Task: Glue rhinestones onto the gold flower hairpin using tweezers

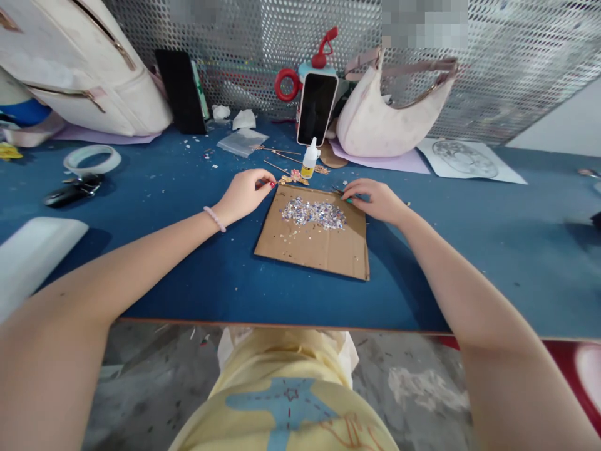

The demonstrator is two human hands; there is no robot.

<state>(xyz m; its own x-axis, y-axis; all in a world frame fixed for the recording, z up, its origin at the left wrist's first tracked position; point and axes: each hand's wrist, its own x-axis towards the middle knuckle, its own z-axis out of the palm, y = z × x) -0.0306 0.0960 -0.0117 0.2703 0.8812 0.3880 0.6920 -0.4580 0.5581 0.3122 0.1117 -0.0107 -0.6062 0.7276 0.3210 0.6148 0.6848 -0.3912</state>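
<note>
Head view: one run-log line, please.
left hand: at ornament | right hand: holds dark tool | cardboard: glittery bits on top | bottle: upright

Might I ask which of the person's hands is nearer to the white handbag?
Right: the right hand is in front of the white handbag, the left hand farther off, leftward.

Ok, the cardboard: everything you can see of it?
The cardboard is a flat, brown, four-sided sheet with slightly rough edges, lying on the blue table. Small shiny multicoloured bits are heaped on its far half, with strays nearer. The left hand is by its far left corner; the right hand overlaps its far right corner, contact unclear.
</note>
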